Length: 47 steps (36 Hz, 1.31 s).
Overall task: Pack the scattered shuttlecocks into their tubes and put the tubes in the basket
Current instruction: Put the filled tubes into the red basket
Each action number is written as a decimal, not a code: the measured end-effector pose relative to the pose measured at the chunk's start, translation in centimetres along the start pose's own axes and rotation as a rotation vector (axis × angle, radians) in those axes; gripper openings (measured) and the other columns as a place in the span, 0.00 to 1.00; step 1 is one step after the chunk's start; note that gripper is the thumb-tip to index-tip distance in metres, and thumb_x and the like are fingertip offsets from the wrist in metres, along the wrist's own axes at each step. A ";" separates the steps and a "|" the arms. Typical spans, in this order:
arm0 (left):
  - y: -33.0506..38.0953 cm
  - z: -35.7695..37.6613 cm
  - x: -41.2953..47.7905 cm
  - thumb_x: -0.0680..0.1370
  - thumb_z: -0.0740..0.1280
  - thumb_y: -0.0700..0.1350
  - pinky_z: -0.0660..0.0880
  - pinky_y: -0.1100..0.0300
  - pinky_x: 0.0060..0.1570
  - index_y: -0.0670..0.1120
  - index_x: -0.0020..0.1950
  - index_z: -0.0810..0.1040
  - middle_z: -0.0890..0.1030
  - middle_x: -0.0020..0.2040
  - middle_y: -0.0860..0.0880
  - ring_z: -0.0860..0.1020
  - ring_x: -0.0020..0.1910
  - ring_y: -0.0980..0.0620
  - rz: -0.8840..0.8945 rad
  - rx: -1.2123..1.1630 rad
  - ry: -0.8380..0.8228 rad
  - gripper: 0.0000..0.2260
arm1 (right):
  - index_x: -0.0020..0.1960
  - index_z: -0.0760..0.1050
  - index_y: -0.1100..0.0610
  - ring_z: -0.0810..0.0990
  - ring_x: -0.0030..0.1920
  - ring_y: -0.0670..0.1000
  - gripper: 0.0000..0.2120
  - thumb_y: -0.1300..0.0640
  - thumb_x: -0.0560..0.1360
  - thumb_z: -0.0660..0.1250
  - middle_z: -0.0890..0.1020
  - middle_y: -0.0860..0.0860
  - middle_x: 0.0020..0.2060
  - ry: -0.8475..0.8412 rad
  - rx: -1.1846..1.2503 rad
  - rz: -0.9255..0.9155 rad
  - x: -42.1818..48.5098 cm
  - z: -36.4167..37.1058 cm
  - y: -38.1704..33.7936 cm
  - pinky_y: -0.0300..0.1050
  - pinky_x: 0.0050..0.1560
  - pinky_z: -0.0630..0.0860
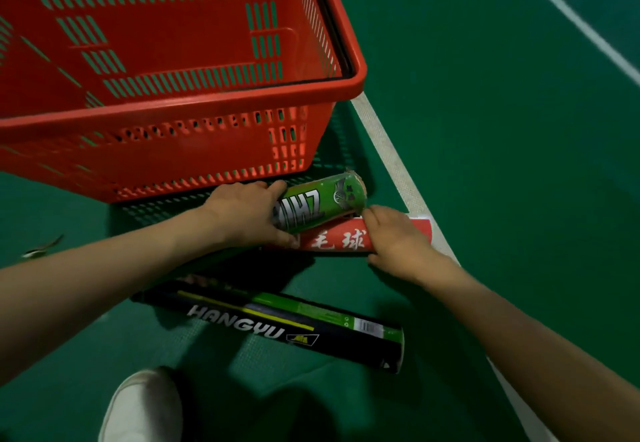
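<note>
The person crouches on the green court floor (502, 182) with the left hand (242, 211) wrapped around the near end of a green cardboard tube (322, 202), fingers over the top and thumb beneath. The right hand (394, 233) is curled over a red cardboard tube (336, 240) printed with white characters. The 2 tubes lie side by side and touching, just in front of the slotted red plastic basket (207, 102) and beside the white court line (391, 157). A 3rd tube, a long black cardboard tube (277, 320) with a green band, lies untouched nearer the person's white shoe (142, 403). No tube shows in the part of the basket that can be seen, so the step in hand appears to be lifting this pair in. To do it well, each tube should probably be kept level, because the far end of the green cardboard tube looks ragged and whether it is capped cannot be told; tipping it could spill shuttlecocks. Both should clear the basket rim before being lowered and be laid lengthwise along the bottom, leaving room for the black cardboard tube. A small feathery object (41, 247) at the left edge may be a stray shuttlecock, though it is too blurred to tell.
</note>
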<state>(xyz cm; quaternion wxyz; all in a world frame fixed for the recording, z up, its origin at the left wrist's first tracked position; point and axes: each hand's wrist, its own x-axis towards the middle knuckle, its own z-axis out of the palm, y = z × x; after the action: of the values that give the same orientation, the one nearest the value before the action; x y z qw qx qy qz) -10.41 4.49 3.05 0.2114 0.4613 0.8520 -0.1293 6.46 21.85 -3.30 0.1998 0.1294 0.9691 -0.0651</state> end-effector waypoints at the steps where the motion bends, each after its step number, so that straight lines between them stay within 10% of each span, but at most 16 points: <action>1: -0.2 -0.1 0.0 0.66 0.63 0.74 0.71 0.54 0.44 0.51 0.72 0.58 0.74 0.63 0.47 0.77 0.57 0.43 -0.015 0.000 0.011 0.43 | 0.74 0.53 0.61 0.62 0.70 0.56 0.39 0.53 0.71 0.70 0.63 0.57 0.70 0.015 0.004 0.018 0.2 0.4 -0.1 0.50 0.72 0.55; 17: -0.5 -1.0 -0.1 0.62 0.57 0.78 0.72 0.54 0.44 0.51 0.73 0.55 0.73 0.65 0.45 0.76 0.57 0.43 -0.014 0.011 0.024 0.47 | 0.66 0.65 0.51 0.75 0.59 0.59 0.41 0.53 0.57 0.79 0.76 0.58 0.58 0.341 -0.136 0.012 -2.8 -0.3 4.7 0.61 0.63 0.65; 33: 4.9 -9.3 -1.3 0.70 0.49 0.75 0.73 0.53 0.39 0.46 0.72 0.55 0.75 0.60 0.45 0.80 0.49 0.42 0.165 0.142 0.556 0.42 | 0.67 0.66 0.50 0.77 0.56 0.58 0.41 0.48 0.58 0.78 0.77 0.57 0.56 0.517 -0.095 0.035 -5.9 -7.0 9.2 0.57 0.59 0.68; 47: 6.2 -17.7 -0.6 0.70 0.52 0.75 0.74 0.54 0.41 0.48 0.63 0.64 0.77 0.52 0.47 0.79 0.45 0.45 0.141 0.099 0.584 0.36 | 0.64 0.66 0.48 0.78 0.53 0.54 0.36 0.42 0.57 0.67 0.79 0.52 0.54 0.653 -0.153 -0.122 -5.2 -15.9 8.6 0.53 0.57 0.70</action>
<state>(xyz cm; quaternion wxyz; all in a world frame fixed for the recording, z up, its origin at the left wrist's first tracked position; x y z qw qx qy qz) -9.22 14.74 18.65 -0.0570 0.5466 0.8353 -0.0175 7.63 31.77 12.63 -0.1159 0.0696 0.9900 0.0408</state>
